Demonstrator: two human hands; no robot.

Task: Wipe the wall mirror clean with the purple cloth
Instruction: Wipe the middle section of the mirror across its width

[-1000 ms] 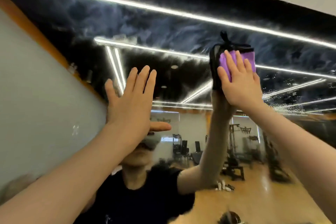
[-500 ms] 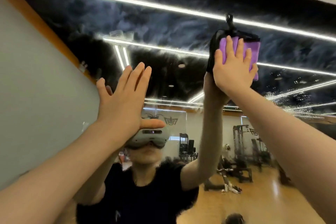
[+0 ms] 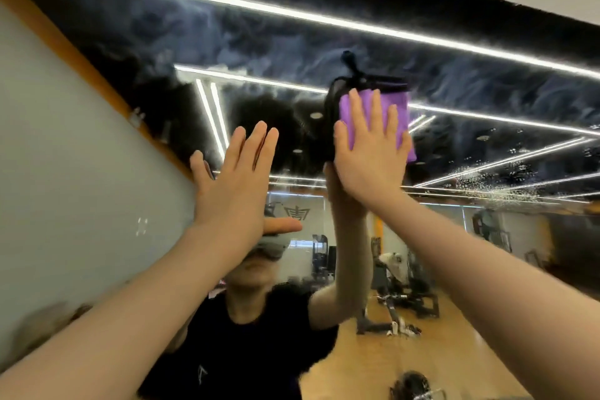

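Cloth (image 3: 394,114) upright, flat against mirror (image 3: 324,42)

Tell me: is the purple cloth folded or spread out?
Folded. The cloth shows as a compact pad barely wider than the right hand pressing it flat against the mirror.

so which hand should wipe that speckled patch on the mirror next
The right hand. It already presses the purple cloth flat on the mirror, and the speckled patch lies just to its right. The left hand is bare, on the far side.
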